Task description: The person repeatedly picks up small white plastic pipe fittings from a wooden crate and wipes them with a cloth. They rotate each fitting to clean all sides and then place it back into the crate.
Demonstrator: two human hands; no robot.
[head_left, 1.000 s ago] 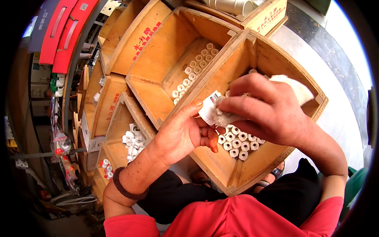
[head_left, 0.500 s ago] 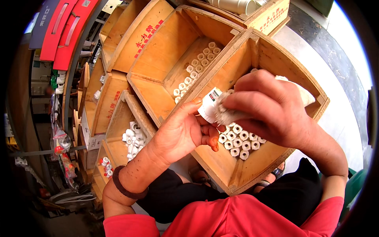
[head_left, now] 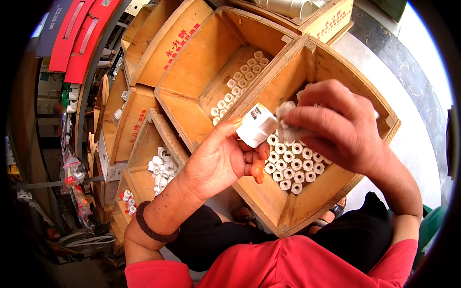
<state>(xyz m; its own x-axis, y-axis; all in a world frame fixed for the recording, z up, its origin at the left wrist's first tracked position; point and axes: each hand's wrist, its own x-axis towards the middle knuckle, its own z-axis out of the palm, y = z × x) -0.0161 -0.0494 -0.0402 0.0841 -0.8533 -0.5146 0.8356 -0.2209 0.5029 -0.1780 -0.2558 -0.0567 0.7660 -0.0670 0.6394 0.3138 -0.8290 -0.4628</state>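
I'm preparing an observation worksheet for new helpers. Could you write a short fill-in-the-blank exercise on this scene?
1. The hand holding the white cylindrical piece is the person's ____ one.
2. The other hand grips a cloth over a box made of ____.
3. The person's shirt is ____ in colour.

Missing words: left; wood; red.

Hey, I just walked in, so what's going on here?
A person's left hand holds a white plastic fitting above an open wooden box. The right hand grips a pale cloth right by the fitting's end; whether they touch is hard to tell. Below, white fittings stand in rows inside the box, and a second wooden box to the left holds more.
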